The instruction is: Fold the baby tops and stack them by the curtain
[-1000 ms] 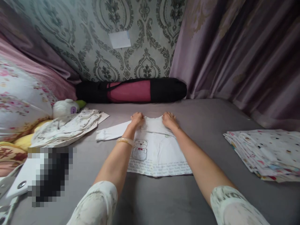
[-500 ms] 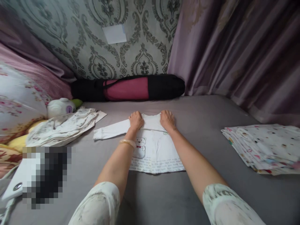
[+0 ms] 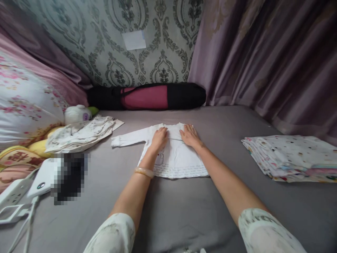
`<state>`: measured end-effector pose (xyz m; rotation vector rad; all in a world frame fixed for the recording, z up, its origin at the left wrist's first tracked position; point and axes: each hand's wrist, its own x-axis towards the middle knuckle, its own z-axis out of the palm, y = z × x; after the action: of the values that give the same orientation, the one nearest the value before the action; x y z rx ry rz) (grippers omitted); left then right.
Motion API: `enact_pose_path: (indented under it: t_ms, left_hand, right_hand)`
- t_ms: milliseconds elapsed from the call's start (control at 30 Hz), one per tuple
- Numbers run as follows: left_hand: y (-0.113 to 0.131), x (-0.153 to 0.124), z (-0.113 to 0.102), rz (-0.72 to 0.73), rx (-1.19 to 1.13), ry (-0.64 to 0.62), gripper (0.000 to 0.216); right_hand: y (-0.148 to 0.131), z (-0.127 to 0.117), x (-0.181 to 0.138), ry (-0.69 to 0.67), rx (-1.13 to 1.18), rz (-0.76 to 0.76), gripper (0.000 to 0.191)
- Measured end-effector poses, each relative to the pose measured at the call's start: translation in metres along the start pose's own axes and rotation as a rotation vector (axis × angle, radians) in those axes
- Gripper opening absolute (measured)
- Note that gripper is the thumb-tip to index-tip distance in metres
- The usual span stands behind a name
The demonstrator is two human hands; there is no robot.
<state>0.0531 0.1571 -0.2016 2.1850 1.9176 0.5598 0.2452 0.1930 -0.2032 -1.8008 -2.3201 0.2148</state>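
A small white long-sleeved shirt [image 3: 181,154] lies spread on the grey bed sheet [image 3: 200,214], its neckline pointing away from me. It carries a printed bear, partly covered by my left arm, and lines of lettering along the hem. One sleeve stretches out to the left; the other cannot be seen. My left hand [image 3: 160,137] rests flat on the upper left of the shirt, fingers extended. On the upper right, near the shoulder, my right hand [image 3: 190,135] lies flat with its fingers stretched out. Neither hand grips the cloth.
Folded printed cloth [image 3: 292,156] is stacked at the right, and more patterned clothing [image 3: 81,135] lies at the left. A black and pink rolled bag [image 3: 144,97] runs along the wall. Left are a plush toy [image 3: 76,115], a floral pillow [image 3: 26,102], a power strip [image 3: 14,192] and cables.
Both hands have loosened from the shirt's shoulders and now lie flat on it. My left hand has shifted right and slightly towards me. The view has moved a little.
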Motion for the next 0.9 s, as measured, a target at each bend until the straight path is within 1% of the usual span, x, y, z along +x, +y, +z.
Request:
enact_pose_path:
  t_ms: [100,200,367,467,533,600,633,700,800,900]
  left_hand:
    - [0.010,-0.008,0.016,-0.066,0.056,-0.013,0.050]
    - [0.010,-0.012,0.021,-0.119,0.092,-0.035,0.057]
    - [0.009,-0.011,0.015,-0.175,0.101,-0.076,0.064]
    - [0.008,-0.009,0.006,-0.188,0.062,-0.143,0.067]
    - [0.003,-0.011,-0.002,-0.182,0.019,-0.159,0.066]
    - [-0.006,-0.016,-0.010,-0.193,-0.025,-0.106,0.062]
    - [-0.011,-0.019,-0.015,-0.202,-0.046,-0.064,0.058]
    - [-0.024,-0.028,-0.022,-0.231,-0.092,0.019,0.053]
    - [-0.044,-0.040,-0.028,-0.308,-0.180,0.129,0.050]
    - [-0.063,-0.049,-0.033,-0.389,-0.286,0.266,0.045]
  right_hand:
    - [-0.004,0.007,-0.007,0.007,-0.038,0.015,0.063]
    - [-0.004,0.008,-0.007,0.014,-0.045,0.015,0.063]
    - [-0.002,0.009,-0.004,-0.003,-0.045,0.023,0.065]
    - [0.000,0.007,-0.001,-0.045,-0.044,0.028,0.066]
    - [-0.003,0.004,0.001,-0.077,-0.047,0.053,0.066]
    - [-0.013,0.000,0.001,-0.073,-0.060,0.053,0.063]
    - [-0.021,-0.002,-0.001,-0.056,-0.062,0.028,0.061]
    - [-0.041,-0.002,-0.004,-0.021,-0.043,-0.076,0.058]
    - [-0.073,0.005,-0.011,-0.059,0.029,-0.252,0.059]
    - [-0.092,0.012,-0.014,-0.087,0.053,-0.301,0.060]
